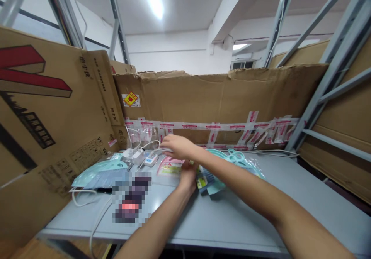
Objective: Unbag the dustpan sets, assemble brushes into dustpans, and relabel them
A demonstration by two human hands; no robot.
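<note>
My right hand (pixel 178 146) reaches across from the right, fingers extended just above a white cable (pixel 158 149). Under it, my left hand (pixel 188 176) rests at the edge of a pink printed card pack (pixel 169 166), its fingers hidden. Nearby are a white plug adapter (pixel 138 157) and a small white plug-in meter with a blue display (pixel 150 159). A bagged pale teal plastic item (pixel 236 159) lies to the right, a bagged teal brush-like item (pixel 100 170) to the left. A small packet with a yellow label (pixel 204 180) sits beside my left hand.
The grey table (pixel 232 212) has a pixelated, unreadable patch (pixel 131 199) at its front and a loose white cable (pixel 95 212) trailing off its edge. Cardboard walls (pixel 220 93) with pink-printed tape stand behind and left. Grey metal shelving (pixel 333 70) rises at the right.
</note>
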